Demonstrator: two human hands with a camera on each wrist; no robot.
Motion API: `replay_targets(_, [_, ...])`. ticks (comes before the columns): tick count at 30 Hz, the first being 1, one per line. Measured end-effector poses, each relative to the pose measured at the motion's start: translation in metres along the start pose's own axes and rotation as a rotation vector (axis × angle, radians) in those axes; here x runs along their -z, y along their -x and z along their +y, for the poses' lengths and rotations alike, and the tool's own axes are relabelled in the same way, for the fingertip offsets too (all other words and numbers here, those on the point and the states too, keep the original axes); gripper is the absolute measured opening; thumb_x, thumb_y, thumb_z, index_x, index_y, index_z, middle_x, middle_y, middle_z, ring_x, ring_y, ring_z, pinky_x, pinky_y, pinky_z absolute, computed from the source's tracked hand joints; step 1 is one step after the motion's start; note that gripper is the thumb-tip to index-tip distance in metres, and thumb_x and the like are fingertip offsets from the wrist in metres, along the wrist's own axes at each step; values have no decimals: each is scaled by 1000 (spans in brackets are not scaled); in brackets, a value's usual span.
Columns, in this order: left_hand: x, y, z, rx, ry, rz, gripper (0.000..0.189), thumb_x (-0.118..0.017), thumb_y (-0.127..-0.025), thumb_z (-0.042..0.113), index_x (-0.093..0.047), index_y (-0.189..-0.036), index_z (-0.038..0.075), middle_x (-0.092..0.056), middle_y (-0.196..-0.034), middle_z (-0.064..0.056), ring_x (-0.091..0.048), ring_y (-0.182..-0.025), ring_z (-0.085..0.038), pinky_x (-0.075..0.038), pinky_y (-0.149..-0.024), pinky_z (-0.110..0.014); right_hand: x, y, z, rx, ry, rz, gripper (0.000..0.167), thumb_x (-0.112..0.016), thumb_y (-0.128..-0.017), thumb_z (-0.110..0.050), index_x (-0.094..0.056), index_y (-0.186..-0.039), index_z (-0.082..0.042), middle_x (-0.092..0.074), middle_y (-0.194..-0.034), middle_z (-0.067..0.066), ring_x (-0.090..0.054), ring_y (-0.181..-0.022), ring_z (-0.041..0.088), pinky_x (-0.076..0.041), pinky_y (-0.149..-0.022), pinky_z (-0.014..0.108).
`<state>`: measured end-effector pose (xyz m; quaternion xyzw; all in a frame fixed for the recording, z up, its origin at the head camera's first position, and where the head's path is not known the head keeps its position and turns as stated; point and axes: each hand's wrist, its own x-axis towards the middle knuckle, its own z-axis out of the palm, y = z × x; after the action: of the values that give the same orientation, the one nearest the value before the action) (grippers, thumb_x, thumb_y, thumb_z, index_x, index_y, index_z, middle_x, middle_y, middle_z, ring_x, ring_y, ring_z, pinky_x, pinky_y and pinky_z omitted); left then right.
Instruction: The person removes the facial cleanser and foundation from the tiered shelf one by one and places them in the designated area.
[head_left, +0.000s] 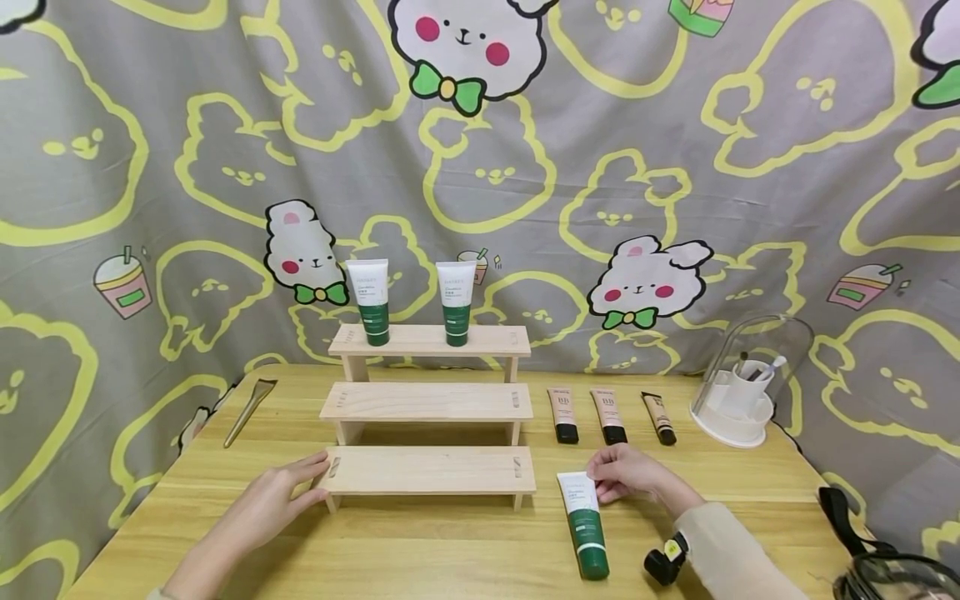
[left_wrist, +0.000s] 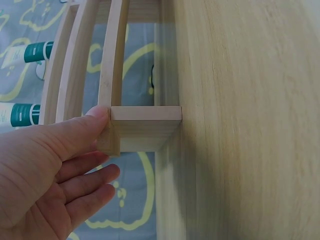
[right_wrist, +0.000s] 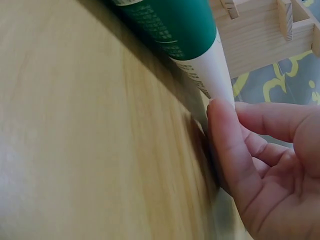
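At the left end of the lowest step of a three-step wooden display stand (head_left: 431,471), my left hand (head_left: 273,500) holds the corner between thumb and fingers. The left wrist view shows this hand (left_wrist: 65,165) with the thumb tip against the step's edge; the index finger is mostly hidden. Right of the stand, my right hand (head_left: 633,475) pinches the white crimped end of a green-and-white squeeze tube (head_left: 585,525). Close up, the tube (right_wrist: 187,30) slants just over the table. Two matching tubes, a left one (head_left: 371,302) and a right one (head_left: 456,303), stand upright on the top step.
Behind my right hand lie two pink BB cream tubes (head_left: 564,415) and a smaller beige tube (head_left: 658,418). A clear-domed white holder (head_left: 738,400) with brushes stands at the back right. At left lies a slim brush (head_left: 250,412); a black-strapped item (head_left: 885,558) sits at lower right.
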<state>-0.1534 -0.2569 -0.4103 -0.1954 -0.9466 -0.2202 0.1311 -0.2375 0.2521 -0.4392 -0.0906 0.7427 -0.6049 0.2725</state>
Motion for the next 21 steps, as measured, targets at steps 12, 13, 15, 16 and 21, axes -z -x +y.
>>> replay_targets(12, [-1, 0, -2, 2, -9, -3, 39, -72, -79, 16, -64, -112, -3, -56, -123, -16, -56, -106, -34, -45, -87, -49, 1, -3, -2, -11, 156, 26, 10, -57, -89, -3, -60, -88, 6, -57, -66, 6, -56, -54, 9, -52, -49, 20])
replay_targets(13, [-1, 0, -2, 0, -9, -3, 39, -72, -79, 16, -64, -112, -4, -56, -123, -16, -56, -106, -34, -45, -87, -49, 1, -3, -2, -10, 163, 27, 10, -57, -89, -3, -61, -87, 6, -57, -66, 6, -56, -54, 9, -52, -49, 20])
replay_targets(15, [-1, 0, -1, 1, -9, -3, 39, -72, -79, 16, -64, -112, -4, -56, -123, -16, -56, -106, -34, -45, -87, -49, 2, -3, -2, -7, 173, 26, 10, -57, -89, -3, -61, -87, 6, -57, -66, 6, -55, -54, 9, -52, -49, 19])
replay_targets(16, [-1, 0, -1, 0, -10, -5, 39, -72, -79, 17, -64, -112, -4, -56, -123, -16, -56, -106, -34, -45, -87, -49, 2, -2, -2, -5, 176, 24, 10, -58, -89, -4, -61, -87, 6, -57, -66, 6, -55, -54, 9, -52, -49, 19])
replay_targets(21, [0, 0, 0, 1, -13, -4, 40, -72, -79, 17, -64, -113, -3, -56, -123, -16, -56, -105, -34, -45, -87, -49, 3, -1, -4, -6, 194, 5, 11, -58, -89, -4, -62, -89, 6, -58, -66, 4, -56, -54, 8, -52, -50, 20])
